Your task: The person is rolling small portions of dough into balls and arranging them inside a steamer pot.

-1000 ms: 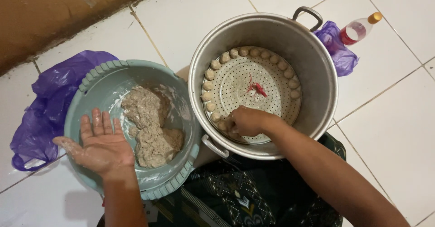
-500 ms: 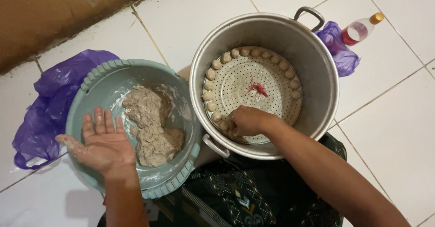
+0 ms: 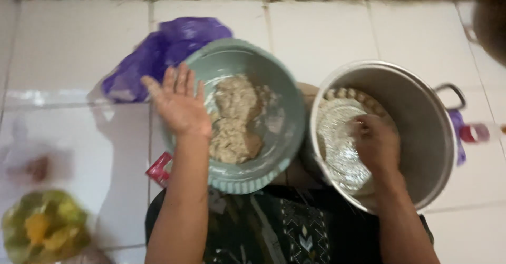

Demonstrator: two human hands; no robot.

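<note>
From my head camera, my left hand [image 3: 179, 103] hovers palm-up with the fingers spread and slack, gripping nothing, over the nine o'clock rim of the green bowl [image 3: 287, 142]. Pale smears cling to the palm. In the bowl lies a lump of grey-beige dough [image 3: 232, 121], heaped from the centre toward six o'clock, just beside my left wrist.

My right hand [image 3: 375, 144] is down inside the steel pot [image 3: 421, 121], which stands at three o'clock of the bowl, the two rims touching or nearly so. The fingers are curled down onto the perforated steamer plate [image 3: 337, 148] near its middle; the picture is blurred there, so I cannot tell whether they pinch something or only press on the plate. A row of small dough balls [image 3: 350, 92] lines the plate's edge from about eleven to two o'clock. One black pot handle [image 3: 454, 92] sticks out at three o'clock.

Behind the bowl, at eleven o'clock, a crumpled purple bag [image 3: 158, 53] lies on the white tiled floor [image 3: 68, 48]. A small red packet [image 3: 159, 169] sits at seven o'clock of the bowl, beside my left forearm. At the lower left corner a clear bag of yellow and green things [image 3: 42, 229] is blurred. Past the pot at three o'clock lies a small bottle with a red label [image 3: 477, 133], next to a scrap of purple plastic [image 3: 459, 137]. My dark patterned cloth [image 3: 284, 227] fills the space at six o'clock, between my arms.
</note>
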